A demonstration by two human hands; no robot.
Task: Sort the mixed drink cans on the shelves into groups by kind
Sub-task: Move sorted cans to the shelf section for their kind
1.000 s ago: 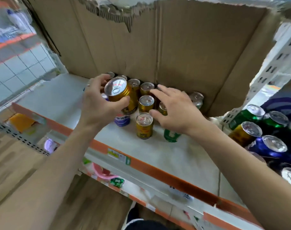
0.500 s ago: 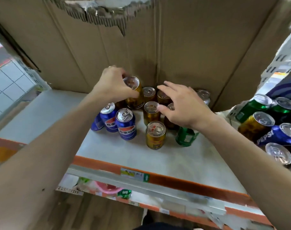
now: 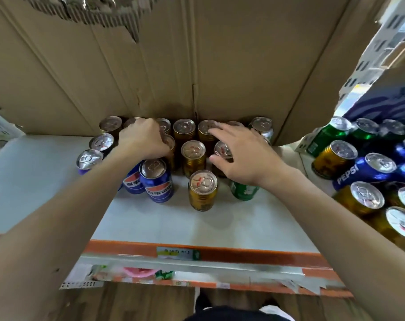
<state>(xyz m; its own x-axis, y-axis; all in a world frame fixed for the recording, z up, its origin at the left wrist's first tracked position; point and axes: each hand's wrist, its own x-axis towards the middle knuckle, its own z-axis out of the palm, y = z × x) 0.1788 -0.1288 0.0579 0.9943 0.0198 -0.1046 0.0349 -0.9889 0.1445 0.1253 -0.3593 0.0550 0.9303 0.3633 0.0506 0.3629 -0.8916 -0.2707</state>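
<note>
On the white shelf (image 3: 46, 186), gold cans (image 3: 193, 156) stand grouped at the back against the cardboard (image 3: 243, 66). Left hand (image 3: 143, 142): fingers curled down round the held gold can (image 3: 170, 144), which is mostly hidden. Right hand (image 3: 240, 154): fingers spread apart over the gold cans, contact unclear. Blue Pepsi cans (image 3: 156, 179) stand front-left. Green can (image 3: 244, 192) sits under the right wrist. Mixed cans (image 3: 370, 167) are on the next shelf, right.

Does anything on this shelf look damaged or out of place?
Yes. The cardboard backing is ragged and torn along its top left edge. A green can stands beside the gold cans, partly under the right hand, unlike its neighbours.
</note>
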